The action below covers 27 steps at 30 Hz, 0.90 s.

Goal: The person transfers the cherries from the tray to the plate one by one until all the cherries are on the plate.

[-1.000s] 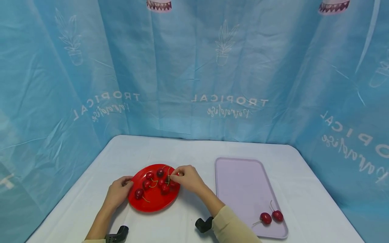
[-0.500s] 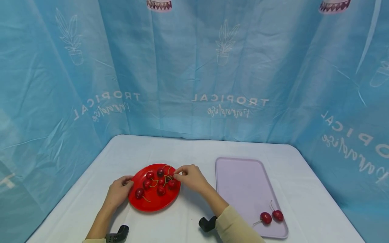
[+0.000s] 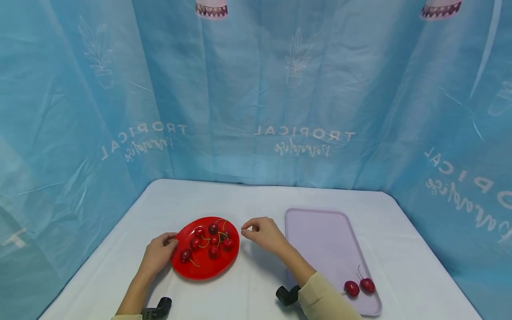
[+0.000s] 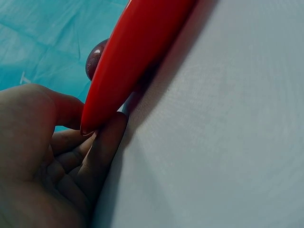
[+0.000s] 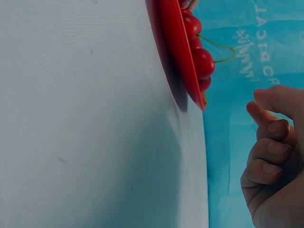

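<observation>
My left hand (image 3: 157,254) pinches the left rim of a red plate (image 3: 206,270); in the left wrist view the thumb lies over the plate's edge and fingers are beneath it. Several dark red cherries (image 3: 214,252) with green stems lie on the plate, most of them grouped toward its right and far side. One cherry (image 3: 186,255) sits apart near the left rim. Just right of the plate, my right hand (image 3: 264,234) hovers with loosely curled fingers. In the right wrist view, thumb (image 5: 275,99) and forefinger tips are close together, with nothing visible between them.
A pale purple tray (image 3: 320,240) lies on the right side of the white-covered table (image 3: 248,284). Two cherries (image 3: 352,289) rest in its near right corner. Blue printed curtains (image 3: 256,89) surround the table's back and sides.
My right hand has let go of a cherry stem and moved right, off the plate. A cherry near the plate's middle has shifted slightly. My left hand keeps hold of the rim.
</observation>
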Motion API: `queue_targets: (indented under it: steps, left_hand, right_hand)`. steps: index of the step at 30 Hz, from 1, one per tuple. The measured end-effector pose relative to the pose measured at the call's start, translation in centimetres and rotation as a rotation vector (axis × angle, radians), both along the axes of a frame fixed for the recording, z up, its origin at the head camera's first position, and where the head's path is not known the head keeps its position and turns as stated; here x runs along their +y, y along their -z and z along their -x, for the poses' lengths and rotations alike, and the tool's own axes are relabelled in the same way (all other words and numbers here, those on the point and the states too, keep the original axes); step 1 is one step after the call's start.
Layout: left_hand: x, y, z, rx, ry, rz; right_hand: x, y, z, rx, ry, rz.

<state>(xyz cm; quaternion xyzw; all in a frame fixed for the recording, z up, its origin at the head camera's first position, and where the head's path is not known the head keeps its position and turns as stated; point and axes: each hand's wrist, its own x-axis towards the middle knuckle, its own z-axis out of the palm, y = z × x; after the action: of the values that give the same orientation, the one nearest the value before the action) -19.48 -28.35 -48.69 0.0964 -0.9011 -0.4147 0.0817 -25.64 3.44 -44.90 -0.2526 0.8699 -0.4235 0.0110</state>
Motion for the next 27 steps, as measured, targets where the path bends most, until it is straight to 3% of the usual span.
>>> queue_targets:
  steps: [27]
  left_hand:
    - [-0.2,0.1,0.1,-0.018,0.021,0.009]
  right_hand:
    - [3.4,-0.5,-1.1,-0.006,0.003,-0.060]
